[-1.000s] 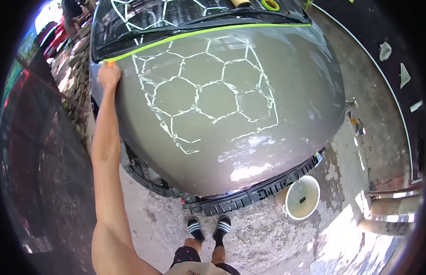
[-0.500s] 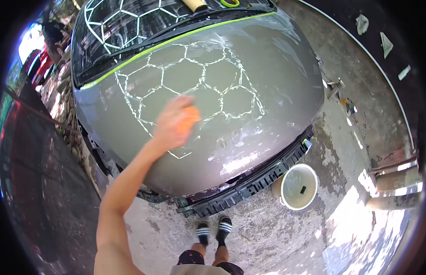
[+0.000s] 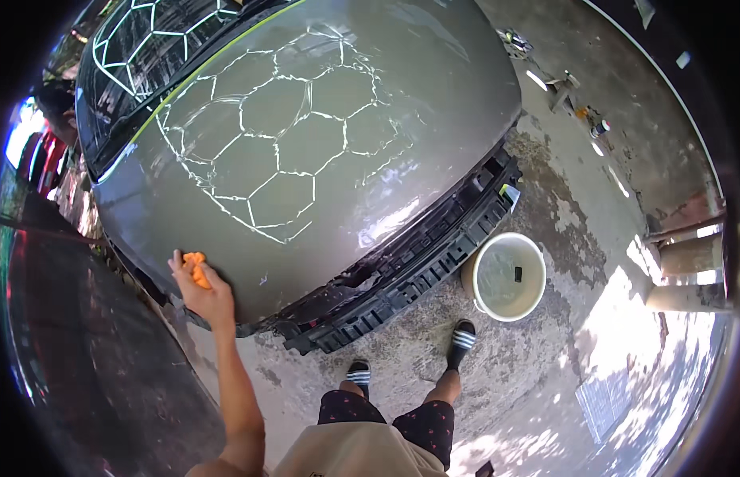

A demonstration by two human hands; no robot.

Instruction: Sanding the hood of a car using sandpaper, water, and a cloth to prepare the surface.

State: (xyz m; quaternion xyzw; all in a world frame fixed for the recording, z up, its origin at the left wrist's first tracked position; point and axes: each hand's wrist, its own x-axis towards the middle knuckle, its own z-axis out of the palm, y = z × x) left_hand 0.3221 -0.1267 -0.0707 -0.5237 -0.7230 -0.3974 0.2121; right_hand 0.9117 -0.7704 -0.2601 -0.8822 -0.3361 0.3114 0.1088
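Head-worn fisheye, facing down over car hood (image 3: 294, 147)

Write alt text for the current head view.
A person's left hand holds an orange wad at the near left edge of a grey-brown car hood marked with white lines forming rough hexagons. A pale bucket stands on concrete to the right.

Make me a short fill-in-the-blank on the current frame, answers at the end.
1. The left hand holds a bunched item colored ____.
2. White lines on the car's gray hood outline cells with mostly ____ sides each.
3. The pale bucket stands on the floor toward the person's ____ side.

Answers: orange; six; right.
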